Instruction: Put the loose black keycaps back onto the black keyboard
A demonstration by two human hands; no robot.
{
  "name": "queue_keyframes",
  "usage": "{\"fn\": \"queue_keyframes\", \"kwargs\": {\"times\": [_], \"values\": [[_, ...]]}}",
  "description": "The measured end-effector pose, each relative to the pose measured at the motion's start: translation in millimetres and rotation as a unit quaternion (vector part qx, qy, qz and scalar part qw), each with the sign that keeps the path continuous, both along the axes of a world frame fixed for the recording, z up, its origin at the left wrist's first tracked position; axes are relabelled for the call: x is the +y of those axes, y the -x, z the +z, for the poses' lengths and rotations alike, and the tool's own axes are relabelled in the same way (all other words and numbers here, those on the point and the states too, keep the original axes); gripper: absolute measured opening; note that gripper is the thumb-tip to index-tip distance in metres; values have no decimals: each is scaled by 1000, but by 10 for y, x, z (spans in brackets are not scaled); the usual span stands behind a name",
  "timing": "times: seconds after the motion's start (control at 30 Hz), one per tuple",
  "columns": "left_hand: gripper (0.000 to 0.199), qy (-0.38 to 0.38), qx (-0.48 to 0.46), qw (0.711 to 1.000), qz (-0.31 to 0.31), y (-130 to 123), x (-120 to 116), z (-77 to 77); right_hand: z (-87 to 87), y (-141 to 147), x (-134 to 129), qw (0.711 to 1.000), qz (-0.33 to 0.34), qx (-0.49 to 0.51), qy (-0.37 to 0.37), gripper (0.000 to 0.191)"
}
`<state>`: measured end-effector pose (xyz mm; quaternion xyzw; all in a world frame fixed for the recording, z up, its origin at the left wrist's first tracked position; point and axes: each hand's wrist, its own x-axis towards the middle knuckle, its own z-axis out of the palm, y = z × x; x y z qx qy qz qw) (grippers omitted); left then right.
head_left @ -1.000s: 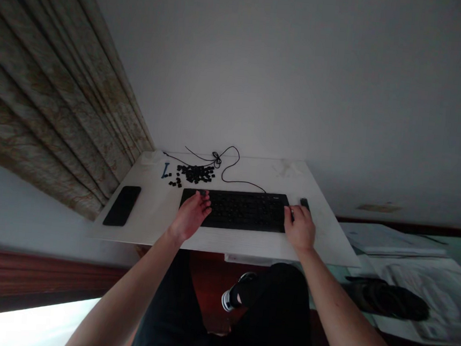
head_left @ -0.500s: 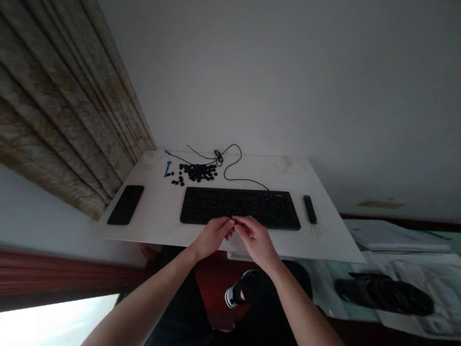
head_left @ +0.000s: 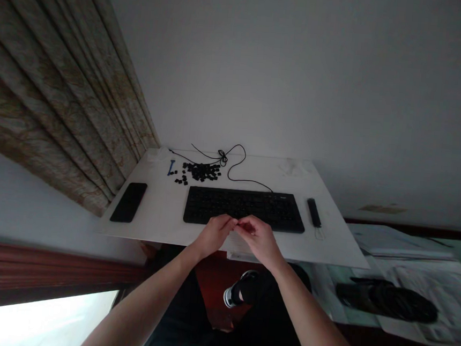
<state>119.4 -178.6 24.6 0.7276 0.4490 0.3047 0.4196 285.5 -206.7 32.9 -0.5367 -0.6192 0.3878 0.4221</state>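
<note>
My left hand point(head_left: 214, 233) and my right hand point(head_left: 258, 238) meet fingertip to fingertip at the front edge of a black keyboard point(head_left: 248, 201). Both are closed in a pinch. Whatever sits between the fingers is too small and dark to make out. Behind the keyboard's left part lies a heap of loose black keycaps point(head_left: 202, 171), a few of them scattered toward the front. Beside the heap is a small blue tool point(head_left: 170, 168). The keyboard's black cable point(head_left: 237, 165) loops across the back of the table, tied in a bundle.
On the left of the white table point(head_left: 158, 210) lies a black phone point(head_left: 129, 202). A dark-handled wire tool point(head_left: 314, 212) rests to the right. The wall stands behind, a patterned curtain point(head_left: 61, 72) hangs left, and a black bundled item point(head_left: 387, 300) sits lower right.
The view has shifted slightly, so the table things appear a little farther right. My hands stay together, and the fingertips have shifted slightly in their pinch.
</note>
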Motion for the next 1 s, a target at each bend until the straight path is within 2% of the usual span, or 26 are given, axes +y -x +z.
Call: {"fn": "queue_keyframes", "kwargs": {"times": [0.13, 0.27, 0.33, 0.47, 0.7, 0.87, 1.0], "values": [[35, -81, 4, 997, 14, 180, 123, -65, -54, 4, 6, 995, -51, 79, 34, 32], [23, -224, 73, 965, 118, 599, 338, -228, -160, -54, 19, 981, -90, 147, 92, 43], [18, -263, 112, 943, 170, 808, 433, -321, -193, -82, 26, 974, -99, 167, 117, 47], [18, -248, 109, 940, 207, 1018, 538, -452, -207, -91, 72, 964, -115, 190, 143, 46], [19, -208, 80, 952, 211, 1008, 556, -493, -207, -31, 213, 965, -111, 190, 141, 47], [20, -207, 78, 953, 206, 1010, 549, -501, -195, 51, 358, 979, -58, 132, 147, 36], [21, -204, 80, 956, 194, 1002, 538, -493, -179, 189, 647, 989, 7, 66, 132, 26]]}}
